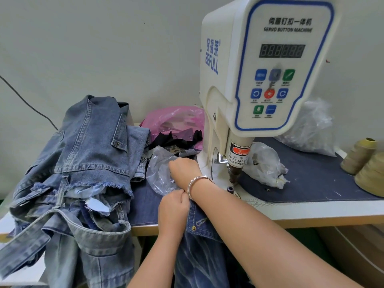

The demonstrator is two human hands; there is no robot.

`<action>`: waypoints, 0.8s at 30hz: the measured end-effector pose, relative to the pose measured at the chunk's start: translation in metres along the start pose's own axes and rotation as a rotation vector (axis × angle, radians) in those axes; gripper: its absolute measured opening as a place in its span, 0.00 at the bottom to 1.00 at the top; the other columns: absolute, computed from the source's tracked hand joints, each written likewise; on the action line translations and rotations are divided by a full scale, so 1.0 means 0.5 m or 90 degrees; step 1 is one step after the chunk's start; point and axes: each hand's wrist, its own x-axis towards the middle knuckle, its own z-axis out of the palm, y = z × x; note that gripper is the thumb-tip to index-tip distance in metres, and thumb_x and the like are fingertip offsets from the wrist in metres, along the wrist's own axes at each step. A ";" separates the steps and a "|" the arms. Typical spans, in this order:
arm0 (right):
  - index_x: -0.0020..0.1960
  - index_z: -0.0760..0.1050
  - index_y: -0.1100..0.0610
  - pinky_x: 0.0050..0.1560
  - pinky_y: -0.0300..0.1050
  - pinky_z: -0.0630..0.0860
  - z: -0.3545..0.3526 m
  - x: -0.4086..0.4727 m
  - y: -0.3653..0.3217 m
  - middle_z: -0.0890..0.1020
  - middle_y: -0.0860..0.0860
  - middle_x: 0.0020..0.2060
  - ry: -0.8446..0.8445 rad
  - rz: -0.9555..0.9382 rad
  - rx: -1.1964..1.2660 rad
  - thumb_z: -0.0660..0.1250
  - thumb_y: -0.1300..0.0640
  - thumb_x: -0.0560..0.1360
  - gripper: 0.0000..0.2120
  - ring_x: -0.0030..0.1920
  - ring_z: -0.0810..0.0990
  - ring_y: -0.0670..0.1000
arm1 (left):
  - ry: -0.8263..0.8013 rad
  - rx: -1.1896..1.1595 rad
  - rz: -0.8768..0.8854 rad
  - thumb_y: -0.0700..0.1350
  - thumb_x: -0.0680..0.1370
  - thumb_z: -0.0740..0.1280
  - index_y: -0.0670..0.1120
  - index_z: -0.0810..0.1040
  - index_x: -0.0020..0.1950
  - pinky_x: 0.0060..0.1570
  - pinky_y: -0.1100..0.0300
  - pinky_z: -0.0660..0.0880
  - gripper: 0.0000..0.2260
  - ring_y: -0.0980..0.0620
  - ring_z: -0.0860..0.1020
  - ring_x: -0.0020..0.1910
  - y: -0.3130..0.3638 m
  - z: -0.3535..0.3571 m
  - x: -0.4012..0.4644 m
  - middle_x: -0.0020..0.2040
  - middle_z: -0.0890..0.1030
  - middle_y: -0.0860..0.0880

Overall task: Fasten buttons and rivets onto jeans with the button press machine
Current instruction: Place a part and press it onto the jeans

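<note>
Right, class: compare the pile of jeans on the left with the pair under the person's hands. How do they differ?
The pile of jeans is pale, washed blue; the held jeans are darker blue. The pile lies heaped on the table, untouched; the held jeans hang over the table's front edge, gripped at the top by the left hand. The pile shows frayed edges; the held jeans show a brass rivet. Both are denim.

Single head-worn view, wide-angle, looking forward and down across the table edge (311, 213) from close range. The button machine (268, 65) stands near, upper right, its panel facing the lens; the wall (93, 38) closes the background. Forearms enter from the bottom edge. No second view.
</note>
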 end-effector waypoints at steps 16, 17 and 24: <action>0.38 0.80 0.53 0.29 0.29 0.66 -0.072 -0.331 0.091 0.76 0.43 0.24 0.202 0.300 0.846 0.69 0.55 0.73 0.06 0.25 0.71 0.38 | 0.009 -0.036 0.047 0.46 0.70 0.55 0.49 0.57 0.27 0.32 0.54 0.56 0.12 0.55 0.58 0.28 -0.007 0.001 -0.007 0.25 0.60 0.53; 0.38 0.81 0.54 0.27 0.29 0.65 -0.069 -0.340 0.105 0.75 0.43 0.23 0.197 0.334 0.875 0.70 0.56 0.73 0.06 0.24 0.70 0.38 | 0.008 -0.038 0.044 0.46 0.70 0.55 0.49 0.57 0.27 0.31 0.54 0.56 0.12 0.55 0.58 0.28 -0.006 0.002 -0.007 0.25 0.60 0.53; 0.37 0.80 0.58 0.23 0.34 0.61 -0.069 -0.322 0.179 0.70 0.49 0.24 0.061 0.415 0.923 0.69 0.59 0.75 0.08 0.23 0.65 0.45 | 0.011 -0.047 0.045 0.46 0.70 0.55 0.50 0.57 0.26 0.32 0.54 0.56 0.13 0.55 0.58 0.27 -0.002 0.000 -0.008 0.24 0.60 0.54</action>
